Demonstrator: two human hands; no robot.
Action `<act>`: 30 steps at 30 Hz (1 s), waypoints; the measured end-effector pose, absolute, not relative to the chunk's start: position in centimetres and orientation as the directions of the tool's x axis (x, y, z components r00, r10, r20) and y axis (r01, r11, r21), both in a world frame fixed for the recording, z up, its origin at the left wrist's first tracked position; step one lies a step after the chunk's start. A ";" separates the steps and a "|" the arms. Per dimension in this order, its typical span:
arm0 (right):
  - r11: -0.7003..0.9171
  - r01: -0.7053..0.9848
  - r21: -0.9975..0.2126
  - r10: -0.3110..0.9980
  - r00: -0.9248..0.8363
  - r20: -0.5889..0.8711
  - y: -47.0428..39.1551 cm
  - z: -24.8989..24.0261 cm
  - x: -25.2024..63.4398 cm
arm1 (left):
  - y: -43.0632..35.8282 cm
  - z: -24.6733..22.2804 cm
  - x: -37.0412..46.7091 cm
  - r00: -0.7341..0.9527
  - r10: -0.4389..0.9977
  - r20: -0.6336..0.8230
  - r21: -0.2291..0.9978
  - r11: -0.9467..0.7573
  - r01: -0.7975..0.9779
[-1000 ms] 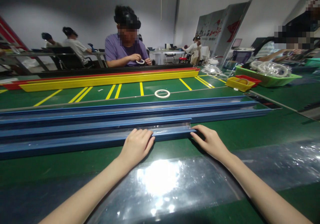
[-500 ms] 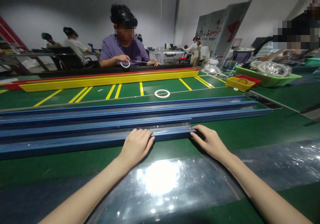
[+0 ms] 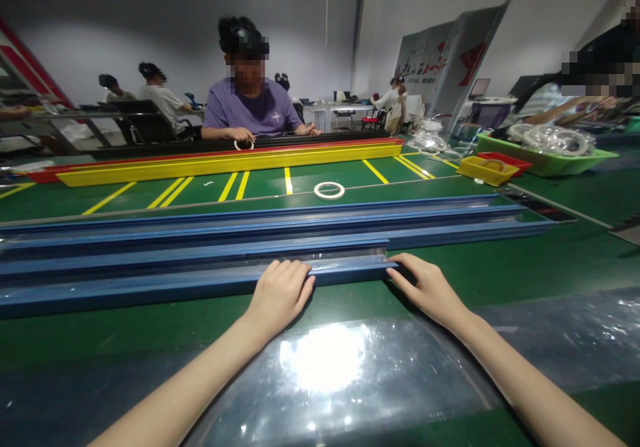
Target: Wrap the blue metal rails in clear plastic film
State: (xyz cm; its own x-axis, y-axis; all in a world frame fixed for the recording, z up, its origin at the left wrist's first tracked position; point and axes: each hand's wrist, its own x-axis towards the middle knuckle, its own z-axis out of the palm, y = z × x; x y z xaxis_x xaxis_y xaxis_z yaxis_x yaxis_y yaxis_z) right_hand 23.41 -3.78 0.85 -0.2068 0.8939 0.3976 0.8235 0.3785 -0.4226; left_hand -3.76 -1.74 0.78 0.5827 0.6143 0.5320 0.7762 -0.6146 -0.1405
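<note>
Long blue channels lie side by side across the green table. My left hand is closed over the front wall of the nearest blue channel, fingers inside it and thumb along the front. At that channel's right end, my right hand has its thumb and forefinger on the end corner, one on each side of the edge. Clear film lines the channel's inside. A clear plastic sheet lies under my forearms and reflects a bright light.
Beyond the channels lie a white tape roll and yellow, red and black channels. A person opposite holds another roll. At the right are a yellow tray and a green basket of wrapped rolls.
The view has shifted slightly, so most things appear a little further right. Both my hands keep their places on the blue channel. The person opposite has lowered the hand with the roll.
</note>
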 end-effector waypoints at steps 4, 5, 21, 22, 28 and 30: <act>0.377 0.825 -0.422 0.894 -0.205 0.398 -3.8 0.9 23.4 | -1.7 0.7 -3.7 0.580 0.613 0.537 -0.159 -0.602 0.783; 0.375 0.826 -0.422 0.895 -0.204 0.397 -3.8 0.9 23.4 | -1.7 0.7 -3.7 0.579 0.614 0.536 -0.158 -0.601 0.783; 0.381 0.821 -0.426 0.897 -0.216 0.386 -3.8 0.7 23.5 | -1.9 0.8 -3.6 0.558 0.634 0.535 -0.148 -0.580 0.801; 0.381 0.820 -0.428 0.898 -0.219 0.381 -3.7 0.7 23.5 | -1.9 0.8 -3.6 0.553 0.638 0.536 -0.146 -0.575 0.805; 0.391 0.814 -0.431 0.898 -0.233 0.373 -3.7 0.6 23.7 | -2.0 0.9 -3.5 0.539 0.643 0.544 -0.149 -0.557 0.817; 0.391 0.813 -0.431 0.898 -0.234 0.373 -3.7 0.5 23.6 | -2.1 0.9 -3.5 0.536 0.642 0.548 -0.150 -0.555 0.818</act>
State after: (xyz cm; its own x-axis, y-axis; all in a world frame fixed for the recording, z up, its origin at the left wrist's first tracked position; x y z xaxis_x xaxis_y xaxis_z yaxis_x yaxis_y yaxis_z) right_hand 23.65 -3.66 0.54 -0.2336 0.8980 0.3730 0.8131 0.3907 -0.4315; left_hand -3.53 -2.05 0.90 0.5364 0.6418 0.5480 0.8180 -0.5552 -0.1505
